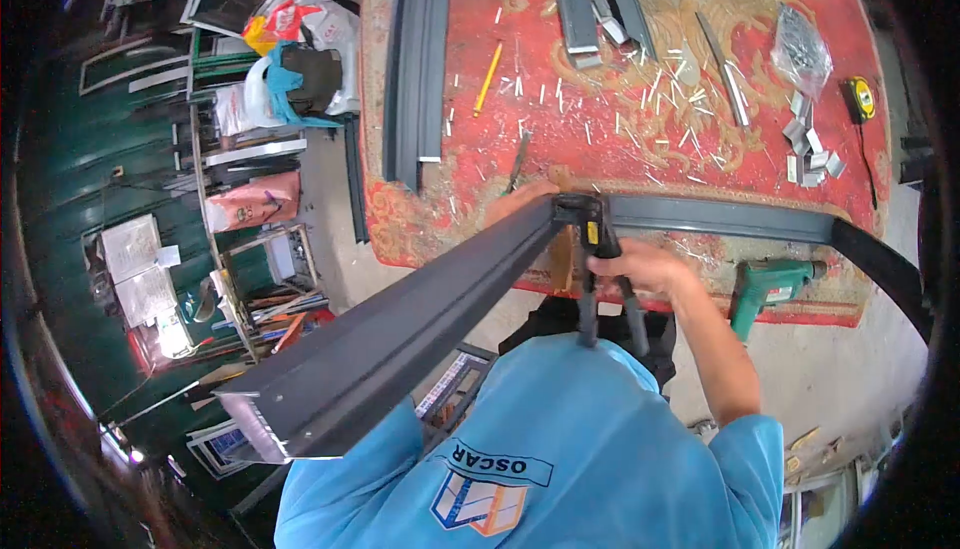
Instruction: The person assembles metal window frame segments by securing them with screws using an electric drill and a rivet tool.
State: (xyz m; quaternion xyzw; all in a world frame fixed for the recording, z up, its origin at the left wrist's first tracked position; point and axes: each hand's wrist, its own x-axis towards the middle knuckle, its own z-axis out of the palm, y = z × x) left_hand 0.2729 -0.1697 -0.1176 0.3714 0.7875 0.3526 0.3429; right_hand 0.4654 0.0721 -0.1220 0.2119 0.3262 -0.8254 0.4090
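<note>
- The right hand [645, 267] wraps its fingers around the dark handles of a hand riveter [598, 269], which stands upright at the corner joint of a grey aluminium frame [400, 334].
- The riveter's head sits on the frame corner, just above the near edge of the bench [640, 99], which is covered by a red patterned cloth.
- The left hand [515, 201] rests on the far side of the same corner; most of it is hidden behind the profile, so I cannot tell how its fingers are set.
- One frame member runs from the corner toward the near left, its cut end open; the other runs right along the near edge of the bench.
- On the cloth farther off lie a yellow pencil [488, 79], scattered rivet pins, more grey profiles [415, 59], a clear bag of hardware [802, 49] and a yellow tape measure [859, 99] at the far right.
- A green power drill [775, 289] lies at the near right edge, right of the right hand.
</note>
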